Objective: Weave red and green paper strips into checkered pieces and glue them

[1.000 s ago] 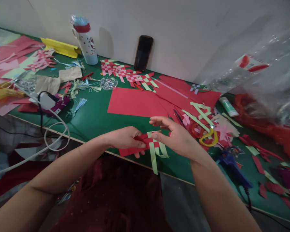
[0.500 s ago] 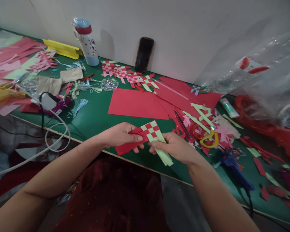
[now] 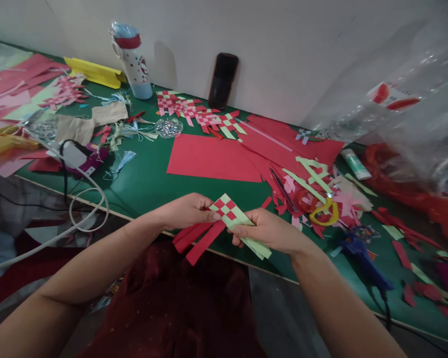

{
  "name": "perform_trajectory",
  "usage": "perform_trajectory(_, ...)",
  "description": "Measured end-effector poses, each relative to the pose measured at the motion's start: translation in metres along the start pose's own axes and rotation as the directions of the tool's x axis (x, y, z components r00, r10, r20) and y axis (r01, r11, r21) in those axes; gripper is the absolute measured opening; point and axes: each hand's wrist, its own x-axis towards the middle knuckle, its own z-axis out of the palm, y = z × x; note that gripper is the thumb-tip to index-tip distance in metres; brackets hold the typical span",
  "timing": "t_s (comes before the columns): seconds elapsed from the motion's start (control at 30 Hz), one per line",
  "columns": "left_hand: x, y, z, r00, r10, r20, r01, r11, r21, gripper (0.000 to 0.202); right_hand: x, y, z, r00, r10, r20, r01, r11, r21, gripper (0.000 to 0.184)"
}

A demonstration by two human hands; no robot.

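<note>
Two bare hands meet at the near edge of the green surface, both pinched onto a small woven patch of red and pale green paper strips. The left hand has thumb and forefinger closed on the patch's left corner, its other fingers curled underneath. The right hand is closed on the right side, with the thumb lying flat across the green strips.

The patch is held in the air just above the surface's near edge, turned like a diamond. Loose red strip ends fan down and to the left over the person's dark red lap. Loose pale green strip ends stick out to the near right, below the right hand.

It looks almost weightless, thin and floppy. The weave seems to hold by friction alone, so a strip could easily slide out or crease. I would judge a flat pinch over the checkered middle, where the strips cross, to be the safest hold. The dangling tails would likely pull free or tear.

Farther in lies a flat red paper sheet, and beyond it a row of similar red woven pieces. A black phone leans on the far wall. To the right, yellow-handled scissors sit among the paper scraps, with a blue glue gun nearer.
</note>
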Motion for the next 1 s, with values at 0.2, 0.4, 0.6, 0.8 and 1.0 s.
perform_trajectory(0.2, -0.002, -0.01, 0.006, 1.0, 0.021, 0.0, -0.021, 0.999, -0.035, 0.025, 0.002, 0.001, -0.001, 0.999, 0.03, 0.02, -0.029, 0.999, -0.027, 0.032)
perform_trajectory(0.4, 0.002, -0.013, 0.004, 0.982, 0.087, -0.168, -0.097, 0.994, -0.058, 0.022, 0.003, -0.001, 0.001, 0.999, 0.044, 0.029, -0.042, 0.998, -0.053, 0.032)
perform_trajectory(0.6, 0.004, -0.015, 0.004, 0.981, 0.079, -0.175, -0.094, 0.992, -0.081, 0.024, 0.005, -0.001, -0.003, 0.998, 0.048, 0.051, -0.044, 0.995, -0.086, 0.032)
perform_trajectory(0.8, 0.014, -0.002, 0.003, 0.99, 0.042, -0.131, -0.053, 0.995, -0.079, 0.026, 0.009, -0.004, -0.004, 0.993, 0.034, 0.115, -0.018, 0.989, -0.144, 0.027)
perform_trajectory(1.0, 0.026, -0.001, 0.008, 0.971, 0.018, -0.24, -0.036, 0.997, -0.069, 0.017, 0.006, -0.005, -0.008, 1.0, -0.011, -0.025, 0.005, 0.975, -0.22, 0.035)
